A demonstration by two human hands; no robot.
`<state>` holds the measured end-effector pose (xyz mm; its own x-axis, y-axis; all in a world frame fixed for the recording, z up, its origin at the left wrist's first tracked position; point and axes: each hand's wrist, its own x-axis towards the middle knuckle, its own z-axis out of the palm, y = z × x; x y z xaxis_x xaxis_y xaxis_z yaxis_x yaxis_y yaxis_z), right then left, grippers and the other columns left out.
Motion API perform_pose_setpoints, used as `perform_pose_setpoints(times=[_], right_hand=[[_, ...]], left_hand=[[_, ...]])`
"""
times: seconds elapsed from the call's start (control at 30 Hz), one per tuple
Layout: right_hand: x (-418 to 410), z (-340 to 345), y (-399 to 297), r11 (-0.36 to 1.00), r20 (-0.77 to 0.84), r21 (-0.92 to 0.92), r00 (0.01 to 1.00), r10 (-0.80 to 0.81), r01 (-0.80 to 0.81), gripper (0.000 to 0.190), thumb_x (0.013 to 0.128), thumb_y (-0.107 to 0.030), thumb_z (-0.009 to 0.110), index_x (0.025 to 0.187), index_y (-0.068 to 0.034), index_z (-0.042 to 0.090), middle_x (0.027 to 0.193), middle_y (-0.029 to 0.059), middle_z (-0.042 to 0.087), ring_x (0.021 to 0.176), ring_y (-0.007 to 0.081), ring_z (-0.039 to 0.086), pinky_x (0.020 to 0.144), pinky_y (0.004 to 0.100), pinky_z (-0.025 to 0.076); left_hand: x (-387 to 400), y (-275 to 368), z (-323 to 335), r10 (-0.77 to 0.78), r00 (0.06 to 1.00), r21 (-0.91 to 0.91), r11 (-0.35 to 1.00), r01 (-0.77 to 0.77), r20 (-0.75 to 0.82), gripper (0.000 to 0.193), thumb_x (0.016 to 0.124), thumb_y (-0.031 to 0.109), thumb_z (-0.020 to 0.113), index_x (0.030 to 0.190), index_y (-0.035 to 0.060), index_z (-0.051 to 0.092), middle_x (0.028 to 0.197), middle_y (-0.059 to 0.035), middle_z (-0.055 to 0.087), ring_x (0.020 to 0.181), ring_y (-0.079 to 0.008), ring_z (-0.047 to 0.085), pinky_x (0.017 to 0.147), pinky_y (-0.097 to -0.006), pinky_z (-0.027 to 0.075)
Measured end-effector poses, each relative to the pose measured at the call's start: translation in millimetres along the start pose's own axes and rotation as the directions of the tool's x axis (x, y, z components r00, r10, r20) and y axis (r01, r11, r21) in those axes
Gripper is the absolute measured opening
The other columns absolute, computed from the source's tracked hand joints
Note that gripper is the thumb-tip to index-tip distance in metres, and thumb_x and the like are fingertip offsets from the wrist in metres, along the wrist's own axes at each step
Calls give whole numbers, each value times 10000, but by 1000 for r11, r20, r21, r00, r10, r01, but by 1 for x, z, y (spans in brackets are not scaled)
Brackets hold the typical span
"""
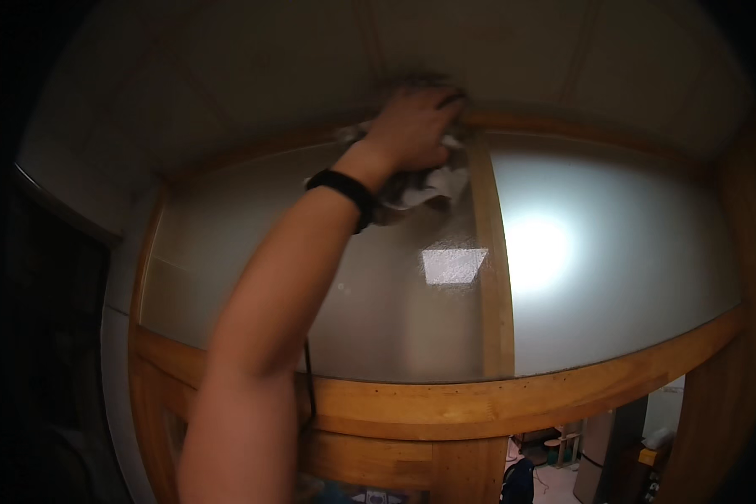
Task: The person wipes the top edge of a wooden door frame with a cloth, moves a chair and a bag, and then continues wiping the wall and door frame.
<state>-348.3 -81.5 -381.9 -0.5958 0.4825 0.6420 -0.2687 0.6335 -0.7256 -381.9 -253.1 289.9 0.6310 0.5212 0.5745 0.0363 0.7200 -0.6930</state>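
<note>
My left hand (409,129), with a black band on its wrist, reaches up to the top edge of a frosted glass panel (239,264). Beneath my palm and fingers is a crumpled white-and-dark cloth (438,189), pressed near the corner where the top wooden rail (529,121) meets the upright wooden bar (494,264). Motion blurs the fingers and the cloth. Part of the cloth is hidden behind my hand and wrist. My right hand is out of view.
To the right, a second frosted pane (624,252) glows with a bright light. A wooden crossbeam (403,403) runs below both panes. Ceiling panels (277,69) lie just above. Through the opening at lower right appear a refrigerator (598,447) and a dark blue item (518,482).
</note>
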Motion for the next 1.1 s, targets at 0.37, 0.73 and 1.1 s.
perform_pose_setpoints(times=[0.37, 0.73, 1.1], right_hand=[[3, 6, 14, 997, -90, 69, 996, -21, 27, 631, 676, -293, 837, 1201, -48, 589, 901, 205, 692, 783, 313, 682, 679, 409, 537], [5, 1, 12, 998, -98, 36, 994, -53, 57, 599, 670, -303, 839, 1160, -48, 608, 911, 207, 683, 792, 337, 672, 684, 415, 536], [3, 1, 12, 996, -80, 94, 997, 1, 6, 619, 663, -320, 839, 1169, -55, 598, 905, 207, 677, 786, 373, 655, 680, 443, 524]], left_hand=[[4, 2, 5, -203, 971, -58, 976, 211, 126, 604, 699, 219, 659, 1266, 57, 527, 1266, -153, 575, 1167, -321, 544, 980, -449, 423], [-32, -16, -7, -295, 949, 35, 955, 293, 113, 609, 674, 200, 632, 1261, 58, 549, 1247, -144, 597, 1170, -329, 544, 991, -493, 407], [-20, -27, -3, -251, 957, -75, 962, 264, 147, 511, 710, 228, 614, 1203, 96, 585, 1170, -136, 633, 1135, -317, 564, 957, -492, 428]])
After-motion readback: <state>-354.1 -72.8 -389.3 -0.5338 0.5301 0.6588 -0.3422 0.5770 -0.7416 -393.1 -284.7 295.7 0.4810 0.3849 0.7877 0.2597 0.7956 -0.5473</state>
